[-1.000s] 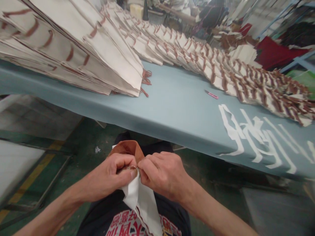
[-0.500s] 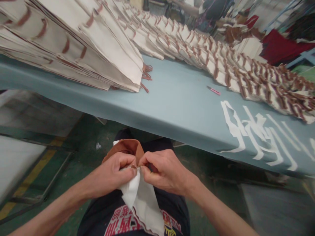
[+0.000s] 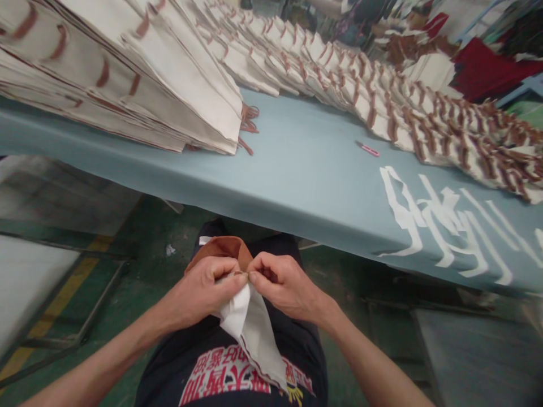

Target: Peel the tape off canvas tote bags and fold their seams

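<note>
Over my lap, a piece of white cloth with a brown edge [image 3: 258, 333] hangs down from my fingers. A brown fabric band [image 3: 224, 247] curves up behind the hands and joins it. My left hand [image 3: 212, 285] pinches the cloth's top edge between thumb and forefinger. Right beside it, my right hand [image 3: 284, 282] is closed in a pinch at the same edge, thumb against forefinger. The fingertips of both hands almost meet, and the small spot between them is mostly covered.
Ahead runs a table with a blue-grey cover [image 3: 297, 169]. White cloth pieces with brown straps [image 3: 182, 85] are stacked at left, and a long overlapping row [image 3: 360, 85] lies behind. Pink-handled thread snips [image 3: 368, 149] and white strips [image 3: 445, 220] lie at right.
Both hands have shifted slightly right and up with the cloth, still pinching its edge. The view has tilted a little, so the table's contents sit slightly higher.
</note>
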`<state>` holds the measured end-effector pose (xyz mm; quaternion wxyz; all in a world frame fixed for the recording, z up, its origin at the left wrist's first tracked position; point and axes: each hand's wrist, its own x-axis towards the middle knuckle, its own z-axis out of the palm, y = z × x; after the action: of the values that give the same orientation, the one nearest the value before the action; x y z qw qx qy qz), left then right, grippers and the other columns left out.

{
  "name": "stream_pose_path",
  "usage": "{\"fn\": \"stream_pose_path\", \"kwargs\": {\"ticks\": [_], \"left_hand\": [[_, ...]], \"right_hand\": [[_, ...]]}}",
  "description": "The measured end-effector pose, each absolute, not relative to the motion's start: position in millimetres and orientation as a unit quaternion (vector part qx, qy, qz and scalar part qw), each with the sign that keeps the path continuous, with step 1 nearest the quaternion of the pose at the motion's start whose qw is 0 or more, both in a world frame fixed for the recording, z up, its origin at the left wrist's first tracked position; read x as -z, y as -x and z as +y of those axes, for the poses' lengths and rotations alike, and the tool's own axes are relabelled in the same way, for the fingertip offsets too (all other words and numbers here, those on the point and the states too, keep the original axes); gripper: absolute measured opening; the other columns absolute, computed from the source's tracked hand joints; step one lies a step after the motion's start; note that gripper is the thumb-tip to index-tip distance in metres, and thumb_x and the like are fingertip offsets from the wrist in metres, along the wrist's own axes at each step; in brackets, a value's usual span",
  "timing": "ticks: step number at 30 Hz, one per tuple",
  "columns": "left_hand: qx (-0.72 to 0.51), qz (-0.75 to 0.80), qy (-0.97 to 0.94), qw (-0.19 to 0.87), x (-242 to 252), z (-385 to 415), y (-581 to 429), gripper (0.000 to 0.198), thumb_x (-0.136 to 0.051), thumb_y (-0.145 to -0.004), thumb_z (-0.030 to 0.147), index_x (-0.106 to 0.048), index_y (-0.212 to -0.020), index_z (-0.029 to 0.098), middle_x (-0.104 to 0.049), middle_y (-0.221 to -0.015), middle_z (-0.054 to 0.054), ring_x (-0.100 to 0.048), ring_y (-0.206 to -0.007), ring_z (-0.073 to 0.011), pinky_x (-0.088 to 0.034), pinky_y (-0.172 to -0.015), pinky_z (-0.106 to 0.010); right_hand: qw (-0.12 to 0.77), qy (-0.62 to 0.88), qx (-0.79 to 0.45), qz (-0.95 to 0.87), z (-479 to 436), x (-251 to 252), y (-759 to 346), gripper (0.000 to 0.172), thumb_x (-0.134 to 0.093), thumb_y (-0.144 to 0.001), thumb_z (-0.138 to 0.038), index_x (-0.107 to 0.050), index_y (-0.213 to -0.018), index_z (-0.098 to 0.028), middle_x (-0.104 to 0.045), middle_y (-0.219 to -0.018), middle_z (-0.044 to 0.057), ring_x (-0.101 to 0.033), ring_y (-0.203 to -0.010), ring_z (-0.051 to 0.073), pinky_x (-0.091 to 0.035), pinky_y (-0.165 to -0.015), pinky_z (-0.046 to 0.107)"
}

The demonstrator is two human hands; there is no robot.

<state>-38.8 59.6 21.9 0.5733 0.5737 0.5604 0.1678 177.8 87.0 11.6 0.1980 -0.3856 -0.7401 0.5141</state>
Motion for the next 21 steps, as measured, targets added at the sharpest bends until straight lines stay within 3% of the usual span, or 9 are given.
{"fn": "stream_pose_path", "kwargs": {"ticks": [6,10,21], "left_hand": [[-0.163,0.471,-0.604,0.622,-30,60,60,0.053,-0.046,-0.105,0.068,-0.044,-0.074,0.025,-0.038,-0.071,0.007,-0.035,-0.063,-0.0138,-0.031,-0.055,-0.027],[-0.158,0.44,-0.623,0.627,-32,61,72,0.054,-0.041,-0.113,0.063,-0.054,-0.081,0.022,-0.048,-0.08,0.003,-0.043,-0.073,-0.0165,-0.039,-0.066,-0.027],[-0.113,0.46,-0.595,0.65,-44,59,64,0.039,-0.057,-0.101,0.054,-0.056,-0.078,0.022,-0.046,-0.074,0.005,-0.039,-0.068,-0.0147,-0.033,-0.06,-0.026]], "right_hand": [[0.199,0.38,-0.56,-0.708,88,-17,-179,0.014,-0.061,-0.098,-0.025,-0.063,-0.084,-0.02,-0.053,-0.069,-0.007,-0.041,-0.059,0.011,-0.03,-0.06,0.025],[0.21,0.371,-0.573,-0.7,87,-19,-177,0.013,-0.062,-0.097,-0.024,-0.063,-0.084,-0.021,-0.052,-0.069,-0.007,-0.04,-0.059,0.01,-0.031,-0.06,0.025],[0.189,0.327,-0.618,-0.689,86,-25,-175,0.009,-0.065,-0.091,-0.023,-0.063,-0.082,-0.021,-0.053,-0.069,-0.007,-0.044,-0.06,0.01,-0.036,-0.06,0.024]]}}
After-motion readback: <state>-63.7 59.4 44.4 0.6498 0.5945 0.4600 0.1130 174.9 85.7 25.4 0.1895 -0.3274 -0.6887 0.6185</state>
